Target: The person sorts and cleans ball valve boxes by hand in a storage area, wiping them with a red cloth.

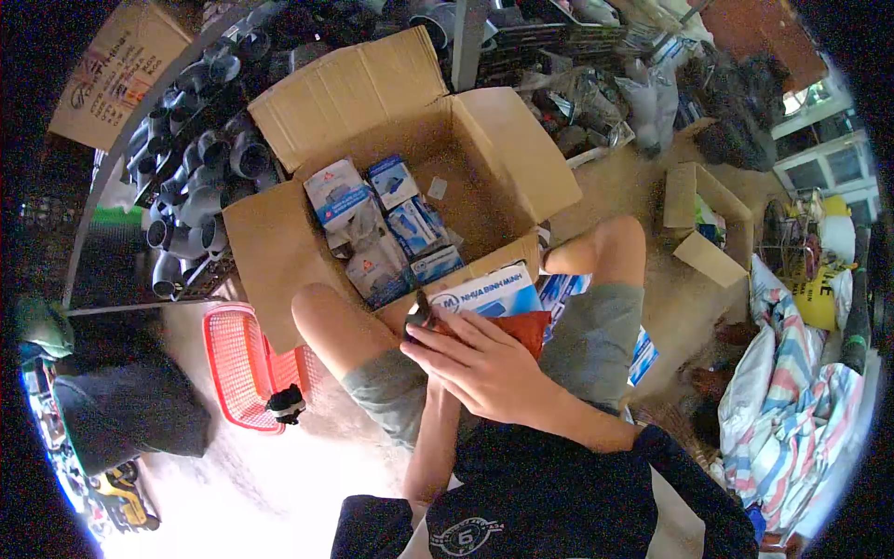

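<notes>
1. Head view: the person sits with bare knees apart, and the right hand [489,365] lies spread, fingers loosely extended, over a red-orange soft packet [517,326] held in the lap between the thighs.
2. The right hand rests on top of the packet rather than clamping it. Its fingertips reach a small dark object [421,314] at the packet's left end, too small to identify.
3. The left hand [430,387] is almost wholly hidden under the right hand and forearm. Only its forearm shows, rising from below, so its grip cannot be told.
4. A white and blue printed carton [489,293] stands just behind the packet, touching it, leaning against the near wall of a large open brown cardboard box [503,149].
5. Inside the cardboard box, towards its left side, lie several small blue and white retail boxes [391,228], piled loosely; the right part of the box floor is bare cardboard.
6. Left of the person's knee a red plastic mesh basket [237,363] sits on the floor, with a small black fitting [287,405] at its near edge.
7. Behind the cardboard box on the left, a rack holds many grey plastic pipe elbows [200,163].
8. On the right stands a smaller open brown carton [708,219], and nearer the edge lies a striped cloth bundle [792,373].
</notes>
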A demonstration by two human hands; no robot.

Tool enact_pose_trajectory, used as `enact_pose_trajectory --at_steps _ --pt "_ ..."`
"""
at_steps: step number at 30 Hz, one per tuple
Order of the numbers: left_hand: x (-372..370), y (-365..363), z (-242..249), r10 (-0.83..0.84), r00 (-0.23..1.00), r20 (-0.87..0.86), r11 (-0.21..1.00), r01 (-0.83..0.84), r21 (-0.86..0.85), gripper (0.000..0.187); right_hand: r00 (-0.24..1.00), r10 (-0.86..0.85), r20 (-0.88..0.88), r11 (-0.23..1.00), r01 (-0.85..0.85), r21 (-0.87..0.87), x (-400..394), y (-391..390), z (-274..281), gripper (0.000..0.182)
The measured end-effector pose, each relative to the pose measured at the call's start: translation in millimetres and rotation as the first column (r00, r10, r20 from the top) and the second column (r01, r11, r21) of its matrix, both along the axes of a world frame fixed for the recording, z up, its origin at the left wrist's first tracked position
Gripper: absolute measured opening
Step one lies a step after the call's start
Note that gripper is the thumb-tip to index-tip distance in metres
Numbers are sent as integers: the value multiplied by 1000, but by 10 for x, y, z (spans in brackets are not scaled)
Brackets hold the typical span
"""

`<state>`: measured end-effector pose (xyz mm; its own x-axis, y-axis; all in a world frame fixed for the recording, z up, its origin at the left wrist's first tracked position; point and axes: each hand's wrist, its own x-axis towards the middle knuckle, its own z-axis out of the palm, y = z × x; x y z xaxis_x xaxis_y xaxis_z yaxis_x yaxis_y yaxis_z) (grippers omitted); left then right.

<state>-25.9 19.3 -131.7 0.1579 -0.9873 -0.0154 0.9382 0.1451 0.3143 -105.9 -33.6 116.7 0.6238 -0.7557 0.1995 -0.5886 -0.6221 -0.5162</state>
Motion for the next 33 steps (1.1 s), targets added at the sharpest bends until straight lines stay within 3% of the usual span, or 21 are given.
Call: enact_pose_trajectory --at_steps 2,3,6,9,10,12,13,16,17,20,21,22,23,24,26,27,28,31,33 --pt "178 -104 11 -189 978 -85 980 183 -74 67 1000 -19 14 1000 18 12 -53 -27 60 46" --pt "215 -343 482 -244 937 -251 965 209 -159 68 995 -97 -32 995 98 34 -79 -9 124 44" --pt "269 -476 1144 -220 941 -258 973 229 7 73 903 -397 -164 918 388 -88 -320 51 76 44" --pt "264 -442 1225 -230 926 -301 969 247 19 73 833 -550 55 834 545 86 -454 92 -138 44" --pt "270 -437 1221 -238 934 -265 968 251 13 69 781 -615 113 776 574 260 -478 104 -138 44" --pt "250 -462 1218 -247 938 -243 969 230 -94 58 639 -746 187 606 536 587 -504 118 -133 44" --pt "212 -509 1214 -246 934 -261 961 198 -194 52 628 -739 246 614 476 630 -577 94 -226 46" --pt "195 -600 1297 -294 926 -239 910 194 -367 36 413 -782 467 523 25 852 -610 31 -307 48" --pt "179 -584 1333 -307 922 -237 903 203 -378 38 365 -809 461 484 -33 875 -609 19 -274 50" --pt "221 -484 1202 -303 932 -198 952 286 -113 62 413 -767 490 547 24 837 -688 -4 -191 55" --pt "201 -508 1400 -257 964 -63 966 257 -6 71 474 -735 485 613 158 774 -778 4 -253 59" --pt "180 -529 1506 -222 972 76 972 214 95 81 457 -726 513 635 162 755 -831 -28 -188 60" --pt "198 -567 1468 -255 947 194 932 187 309 83 507 -707 494 665 237 708 -862 -61 -64 60" --pt "277 -523 1392 -371 910 185 917 328 227 84 554 -689 468 691 309 653 -891 -73 52 59" --pt "140 -538 1247 -380 909 169 925 367 104 88 766 -577 283 806 478 350 -910 -70 138 57" --pt "49 -524 1237 -343 880 328 939 319 127 89 803 -549 229 830 494 257 -857 -34 182 54" --pt "-13 -504 1252 -351 900 257 928 298 223 85 846 -506 167 858 473 199 -818 -11 209 55" --pt "-33 -539 1279 -308 938 160 920 251 303 75 949 -315 -21 946 315 76 -734 113 229 49" --pt "26 -535 1280 -356 920 163 910 301 285 72 995 -86 -44 995 83 -57 -765 66 322 47"
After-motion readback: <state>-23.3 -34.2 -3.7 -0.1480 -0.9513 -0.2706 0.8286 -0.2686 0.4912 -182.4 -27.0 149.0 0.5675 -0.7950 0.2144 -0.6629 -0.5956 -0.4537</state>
